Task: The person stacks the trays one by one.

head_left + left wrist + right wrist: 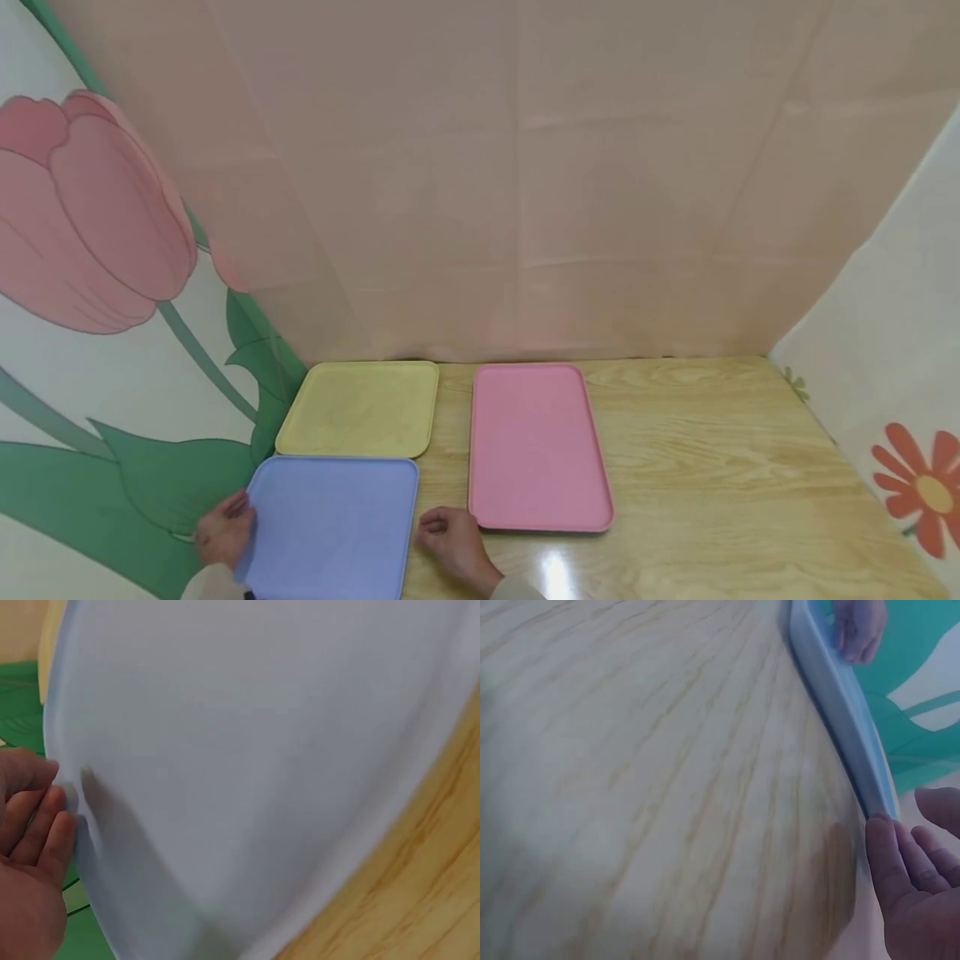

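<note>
Pale sleeves (206,585) enter along the bottom of the head frame, each leading to a bare hand beside the blue tray (333,529) at lower left. The left hand (225,530) reaches up to that tray's left edge; in its wrist view the bent fingers (56,844) rest against the outside of the rim, loosely spread and with no grasp round it. The right hand (455,542) comes in from bottom centre, angled up and left, just beside the tray's right edge. Its wrist view shows nearly straight fingers at the tray's end, the thumb held apart, nothing gripped; whether the fingertips touch the rim I cannot tell.

The blue tray's upper edge runs right along the lower edge of the yellow tray (358,408), and its left side lies close to the tulip-printed panel (172,483). Its lower edge leaves the bottom of the head frame. A narrow strip of worktop (720,467) separates the blue and yellow trays from the pink tray (538,446) at centre, whose lower left corner sits beside the right hand. Right of the pink tray, the worktop stretches widely to the flower-printed panel (896,358).
</note>
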The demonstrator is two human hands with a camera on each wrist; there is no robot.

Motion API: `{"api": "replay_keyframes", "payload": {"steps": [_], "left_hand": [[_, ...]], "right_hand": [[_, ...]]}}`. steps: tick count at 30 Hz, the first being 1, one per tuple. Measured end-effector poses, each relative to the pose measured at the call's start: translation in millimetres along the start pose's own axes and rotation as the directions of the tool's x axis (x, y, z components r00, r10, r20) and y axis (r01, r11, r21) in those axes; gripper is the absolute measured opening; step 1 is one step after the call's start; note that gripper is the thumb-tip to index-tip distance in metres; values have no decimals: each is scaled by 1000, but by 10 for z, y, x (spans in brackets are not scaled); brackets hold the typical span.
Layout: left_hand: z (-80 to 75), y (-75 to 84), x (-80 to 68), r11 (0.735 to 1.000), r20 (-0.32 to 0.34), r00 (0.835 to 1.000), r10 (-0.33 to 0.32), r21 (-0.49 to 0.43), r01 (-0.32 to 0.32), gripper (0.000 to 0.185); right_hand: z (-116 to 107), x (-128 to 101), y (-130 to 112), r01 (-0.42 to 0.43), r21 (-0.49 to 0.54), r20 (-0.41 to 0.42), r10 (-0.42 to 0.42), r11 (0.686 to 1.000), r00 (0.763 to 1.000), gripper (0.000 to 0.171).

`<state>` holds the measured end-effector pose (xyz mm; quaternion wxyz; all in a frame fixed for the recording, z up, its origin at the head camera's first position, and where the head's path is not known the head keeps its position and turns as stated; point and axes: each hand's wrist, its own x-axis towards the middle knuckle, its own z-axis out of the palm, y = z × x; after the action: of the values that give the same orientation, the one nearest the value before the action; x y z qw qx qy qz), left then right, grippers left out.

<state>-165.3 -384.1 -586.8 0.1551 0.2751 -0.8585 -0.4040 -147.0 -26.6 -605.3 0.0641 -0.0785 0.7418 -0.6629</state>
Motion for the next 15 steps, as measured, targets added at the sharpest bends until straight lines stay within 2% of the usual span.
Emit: {"api": "replay_keyframes", "payload": {"steps": [6,11,15], "left_hand": [[-26,25,-27,1000,-29,1000,-6,20,7,37],[-43,28,-11,998,0,1000,-20,66,20,39],[-66,45,-10,997,31,1000,-4,77,2,42]], "right_hand": [[36,14,14,-18,-14,7,18,1000,1000,11],[59,24,34,-1,-35,4,1,999,1000,10],[78,25,27,4,-40,10,-4,999,1000,10]]}}
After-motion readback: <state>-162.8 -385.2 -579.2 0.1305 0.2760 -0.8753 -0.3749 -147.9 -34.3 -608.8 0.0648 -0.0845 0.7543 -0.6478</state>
